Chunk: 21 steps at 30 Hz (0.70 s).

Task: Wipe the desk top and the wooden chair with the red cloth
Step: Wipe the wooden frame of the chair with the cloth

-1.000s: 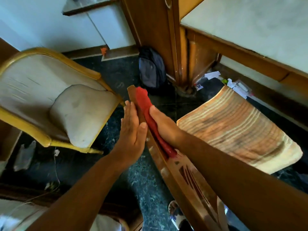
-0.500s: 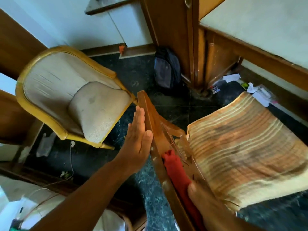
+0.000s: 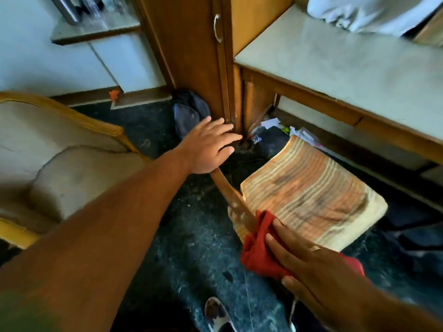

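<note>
The wooden chair (image 3: pixel 311 195) stands in front of the desk, its striped seat facing me and its backrest rail running from centre toward me. My left hand (image 3: pixel 208 147) rests on the far end of that rail, palm down, fingers spread over it. The red cloth (image 3: pixel 259 250) is bunched on the near part of the rail, at the seat's near left corner. My right hand (image 3: pixel 309 267) lies flat on top of the cloth and presses it to the wood. The pale desk top (image 3: pixel 347 65) stretches across the upper right.
A cushioned armchair (image 3: pixel 48 164) with a yellow wooden frame stands at the left. A dark backpack (image 3: pixel 189 113) leans by the wooden cupboard (image 3: pixel 191 56). Paper scraps (image 3: pixel 271 123) litter the dark floor under the desk. A white bundle (image 3: pixel 369 13) sits on the desk's far end.
My left hand went from flat against the side of the rail to gripping over its far end. My right hand slid the cloth down the rail toward me.
</note>
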Tool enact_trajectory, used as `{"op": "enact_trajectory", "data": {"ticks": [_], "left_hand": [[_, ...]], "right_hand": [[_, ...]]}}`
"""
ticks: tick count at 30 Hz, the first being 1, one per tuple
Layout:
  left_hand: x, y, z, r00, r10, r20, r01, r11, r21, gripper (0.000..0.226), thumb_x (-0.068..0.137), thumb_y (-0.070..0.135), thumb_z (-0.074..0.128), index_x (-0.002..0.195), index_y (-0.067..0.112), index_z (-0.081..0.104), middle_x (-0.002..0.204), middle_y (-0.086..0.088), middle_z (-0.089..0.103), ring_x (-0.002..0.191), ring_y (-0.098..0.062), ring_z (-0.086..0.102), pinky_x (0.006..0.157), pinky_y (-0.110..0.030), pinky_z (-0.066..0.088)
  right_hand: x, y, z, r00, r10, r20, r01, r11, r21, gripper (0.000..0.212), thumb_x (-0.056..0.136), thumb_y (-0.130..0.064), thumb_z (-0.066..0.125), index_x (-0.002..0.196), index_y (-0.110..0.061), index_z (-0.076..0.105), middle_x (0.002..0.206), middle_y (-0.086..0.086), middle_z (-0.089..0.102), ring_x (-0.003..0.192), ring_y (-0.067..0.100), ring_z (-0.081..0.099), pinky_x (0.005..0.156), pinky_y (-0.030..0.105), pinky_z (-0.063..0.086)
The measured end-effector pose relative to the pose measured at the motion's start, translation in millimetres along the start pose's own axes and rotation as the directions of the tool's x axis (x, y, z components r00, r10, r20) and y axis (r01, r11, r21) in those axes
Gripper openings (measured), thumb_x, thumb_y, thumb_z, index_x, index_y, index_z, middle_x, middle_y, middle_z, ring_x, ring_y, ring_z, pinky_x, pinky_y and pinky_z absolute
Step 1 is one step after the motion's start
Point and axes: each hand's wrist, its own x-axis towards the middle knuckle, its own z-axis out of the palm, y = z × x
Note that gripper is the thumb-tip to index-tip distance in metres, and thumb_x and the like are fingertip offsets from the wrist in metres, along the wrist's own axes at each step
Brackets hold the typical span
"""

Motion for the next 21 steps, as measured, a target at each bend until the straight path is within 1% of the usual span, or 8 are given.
{"op": "enact_trajectory", "data": {"ticks": [1,2,5,8,12,16,18,21], "left_hand": [[-0.6,-2.5,2.4,1.000,0.022,-0.010,-0.022,0.999,-0.032,0.057,0.098,0.047,0.026,0.149,0.026,0.039,0.156,-0.006,0.039,0.147,-0.028,0.026,0.120,-0.047,0.015],[-1.4,-4.4,3.8,0.999,0.029,-0.024,-0.030,0.997,-0.065,0.057,0.099,0.047,0.025,0.150,0.026,0.037,0.155,-0.005,0.040,0.147,-0.027,0.028,0.120,-0.046,0.020],[0.6,-4.2,3.3,1.000,0.011,0.009,-0.010,0.994,-0.111,0.053,0.102,0.045,0.027,0.152,0.030,0.032,0.154,-0.003,0.042,0.146,-0.023,0.031,0.115,-0.044,0.028],[0.6,-4.0,-1.0,0.995,-0.057,0.083,0.069,0.986,-0.154,0.050,0.103,0.044,0.027,0.152,0.035,0.028,0.155,-0.011,0.039,0.146,-0.022,0.030,0.113,-0.043,0.025],[1.6,-5.3,1.7,0.993,-0.071,0.093,0.083,0.988,-0.132,0.051,0.102,0.046,0.020,0.152,0.037,0.027,0.156,-0.002,0.039,0.146,-0.020,0.029,0.114,-0.040,0.024],[4.8,-8.5,6.8,0.995,-0.052,0.081,0.062,0.990,-0.127,0.057,0.098,0.052,0.012,0.150,0.038,0.030,0.153,-0.003,0.043,0.144,-0.024,0.033,0.114,-0.045,0.026],[3.2,-8.1,7.4,0.997,-0.046,0.060,0.053,0.990,-0.127,0.061,0.096,0.054,0.009,0.149,0.037,0.033,0.152,-0.004,0.045,0.143,-0.025,0.035,0.113,-0.046,0.029],[1.5,-4.3,4.0,0.996,-0.048,0.069,0.057,0.990,-0.129,0.060,0.097,0.052,0.010,0.148,0.036,0.036,0.151,-0.004,0.046,0.142,-0.025,0.036,0.113,-0.046,0.029]], "right_hand": [[2.4,-10.2,-7.6,0.997,-0.045,0.065,0.058,0.973,-0.225,0.063,0.104,-0.050,0.013,0.157,-0.017,0.009,0.164,0.013,0.005,0.146,0.005,0.021,0.115,0.026,0.029],[18.5,-13.2,-14.5,0.999,-0.030,0.036,0.040,0.950,-0.310,0.062,0.103,-0.052,0.019,0.156,-0.021,0.016,0.164,0.010,0.013,0.147,0.014,0.021,0.114,0.034,0.027],[93.5,-37.9,-26.7,0.990,0.130,0.045,-0.119,0.973,-0.196,0.062,0.103,-0.048,0.024,0.157,-0.019,0.011,0.164,0.012,0.002,0.151,0.026,0.008,0.116,0.036,0.005],[142.3,-46.1,-25.1,0.962,0.266,0.063,-0.255,0.955,-0.150,0.063,0.105,-0.045,0.024,0.157,-0.020,-0.001,0.164,0.012,-0.010,0.151,0.028,0.000,0.120,0.039,0.013],[66.2,-54.5,-20.9,0.946,0.306,0.107,-0.286,0.943,-0.169,0.064,0.102,-0.048,0.025,0.156,-0.020,0.003,0.165,0.010,-0.004,0.150,0.028,0.014,0.115,0.043,0.031],[-65.3,-61.6,-28.7,0.861,0.502,0.079,-0.472,0.847,-0.245,0.064,0.101,-0.053,0.009,0.155,-0.020,0.017,0.159,0.010,0.027,0.135,0.023,0.045,0.097,0.043,0.053],[-94.6,-65.5,-31.1,0.818,0.567,0.098,-0.526,0.806,-0.272,0.063,0.101,-0.052,0.011,0.155,-0.019,0.017,0.157,0.011,0.031,0.135,0.024,0.044,0.101,0.048,0.047],[-63.9,-66.1,-21.6,0.848,0.529,0.035,-0.501,0.822,-0.269,0.063,0.101,-0.048,0.022,0.153,-0.013,0.019,0.156,0.014,0.029,0.137,0.031,0.045,0.109,0.048,0.038]]}}
